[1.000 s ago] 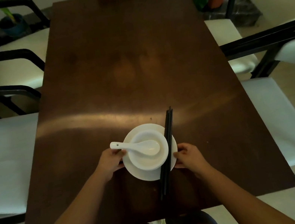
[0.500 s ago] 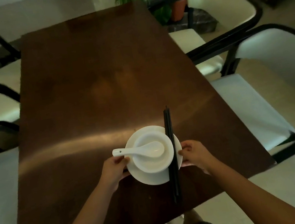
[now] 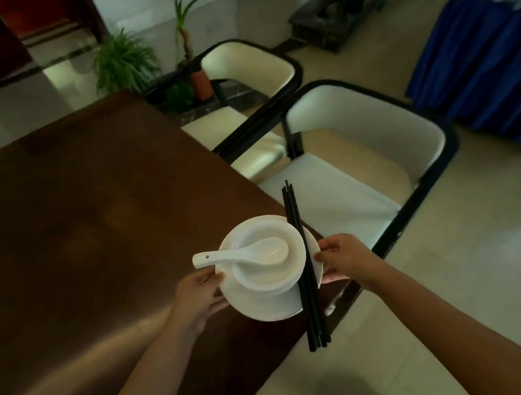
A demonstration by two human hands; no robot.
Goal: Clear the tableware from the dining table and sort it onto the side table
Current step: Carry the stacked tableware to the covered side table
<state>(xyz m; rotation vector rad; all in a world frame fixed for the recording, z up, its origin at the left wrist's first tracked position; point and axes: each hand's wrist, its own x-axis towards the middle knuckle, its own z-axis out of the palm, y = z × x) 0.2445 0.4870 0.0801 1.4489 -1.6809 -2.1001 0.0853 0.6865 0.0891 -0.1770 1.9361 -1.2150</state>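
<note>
Here, low in the frame's middle, your left hand (image 3: 199,295) and right hand (image 3: 341,258) grip opposite rims of the white plate (image 3: 264,308), probably levelling its bowl (image 3: 267,271), spoon (image 3: 241,254) and loose black chopsticks (image 3: 304,269).

One head-worn wide-angle view looks steeply down and forward, close above the dark brown wooden counter (image 3: 83,228) corner and pale tiled floor (image 3: 459,284).
</note>
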